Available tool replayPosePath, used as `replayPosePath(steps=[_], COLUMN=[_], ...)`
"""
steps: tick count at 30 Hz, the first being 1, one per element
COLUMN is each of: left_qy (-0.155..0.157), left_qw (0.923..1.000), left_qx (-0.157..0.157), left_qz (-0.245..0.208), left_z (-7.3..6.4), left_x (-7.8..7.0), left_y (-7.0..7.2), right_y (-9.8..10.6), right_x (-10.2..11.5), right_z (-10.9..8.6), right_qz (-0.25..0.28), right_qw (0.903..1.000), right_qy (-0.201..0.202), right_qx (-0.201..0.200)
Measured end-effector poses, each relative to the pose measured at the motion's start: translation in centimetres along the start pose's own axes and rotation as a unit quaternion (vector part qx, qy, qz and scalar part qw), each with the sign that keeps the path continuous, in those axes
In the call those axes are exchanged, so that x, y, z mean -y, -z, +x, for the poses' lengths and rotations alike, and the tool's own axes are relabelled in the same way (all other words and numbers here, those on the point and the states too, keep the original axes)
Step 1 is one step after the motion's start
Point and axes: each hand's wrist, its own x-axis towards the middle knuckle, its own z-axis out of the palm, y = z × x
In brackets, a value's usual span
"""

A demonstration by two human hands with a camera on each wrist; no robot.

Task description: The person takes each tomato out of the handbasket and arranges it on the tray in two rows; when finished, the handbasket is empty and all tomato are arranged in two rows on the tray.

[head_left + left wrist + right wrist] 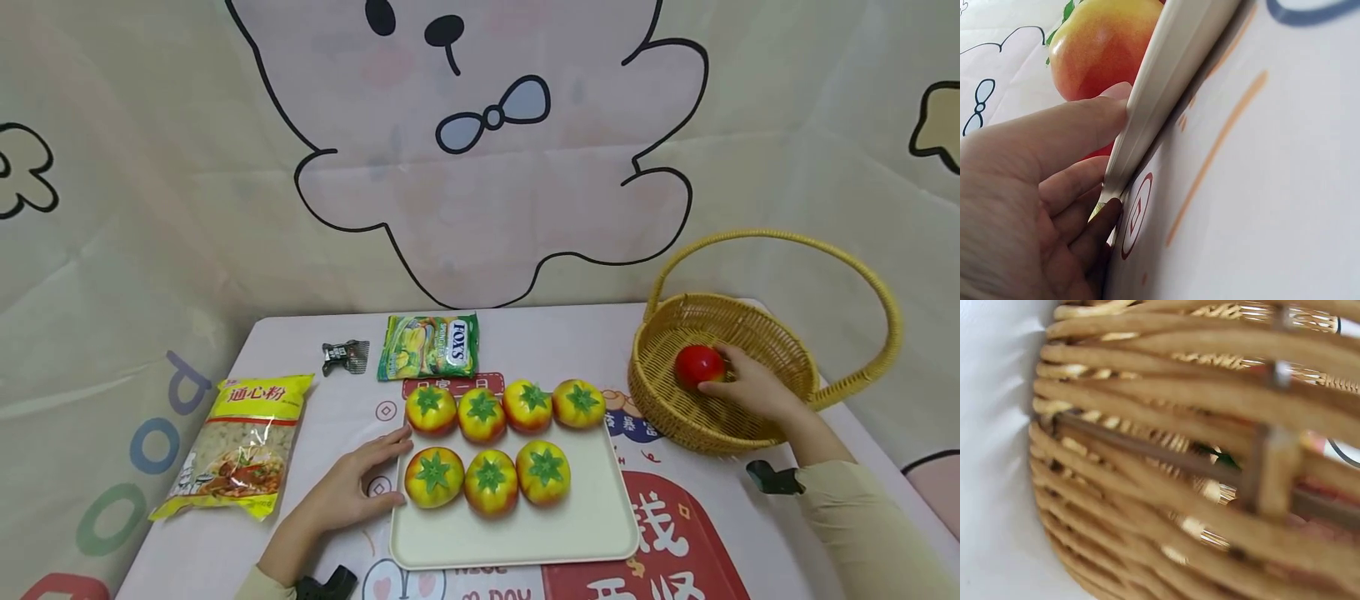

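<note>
My right hand [753,385] reaches into the yellow wicker basket [798,354] and grips a red tomato [698,367], thumb on its near side. In the right wrist view the basket's woven wall [1147,425] hides most of the hand and tomato. My left hand [348,483] touches the left edge of the cream tray [517,542], its fingers spread. In the left wrist view the thumb [1085,125] rests against the tray rim [1154,94], beside a red and yellow tomato [1104,50]. Several such tomatoes [491,482] with green star tops sit on the tray in two rows.
A yellow bag of pasta [243,446] lies at the left of the table. Behind the tray are a green FOX'S candy bag [429,346] and a small black wrapped piece [345,357]. The basket's tall handle [780,236] arches above its bowl.
</note>
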Motion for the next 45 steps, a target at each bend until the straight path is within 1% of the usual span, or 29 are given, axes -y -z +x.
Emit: replayPosePath(steps=[9, 14, 18, 21, 25, 27, 33, 36, 41, 45], left_qy=[-0.01, -0.003, -0.002, -0.007, -0.002, 0.001, 0.004, 0.002, 0.001, 0.003], left_qw=[0.9999, 1.0, 0.9999, 1.0, 1.0, 1.0, 1.0, 1.0, 1.0, 1.0], left_qx=[0.001, 0.005, 0.004, 0.004, 0.007, 0.008, 0.007, 0.007, 0.006, 0.007], left_qz=[0.011, 0.008, 0.009, 0.006, -0.001, -0.002, 0.002, 0.002, 0.001, 0.001], left_z=[0.1, 0.1, 0.2, 0.2, 0.2, 0.1, 0.1, 0.1, 0.1, 0.1], left_x=[0.0, 0.1, 0.1, 0.1, 0.0, -0.1, -0.1, -0.1, -0.2, -0.2], left_y=[0.1, 0.1, 0.1, 0.1, 0.2, 0.2, 0.2, 0.2, 0.2, 0.2], right_y=[-0.6, -0.9, -1.1, -1.3, -1.5, -1.6, -1.5, -1.4, -1.1, -0.9], right_x=[-0.1, -0.5, -0.8, -1.1, -1.1, -1.0, -0.6, -0.4, 0.1, 0.9], right_z=[0.5, 0.8, 1.0, 1.2, 1.2, 1.2, 0.9, 0.8, 0.5, 0.0], right_qz=[0.018, 0.025, 0.024, 0.018, 0.016, 0.022, 0.041, 0.036, 0.023, 0.042], right_qw=[0.9998, 0.9996, 0.9995, 0.9993, 0.9988, 0.9987, 0.9989, 0.9986, 0.9962, 0.9935], right_qy=[-0.009, -0.008, -0.007, 0.002, 0.02, 0.022, 0.003, 0.012, 0.024, 0.026], right_qx=[-0.003, -0.007, -0.02, -0.033, -0.043, -0.039, -0.021, -0.036, -0.08, -0.103])
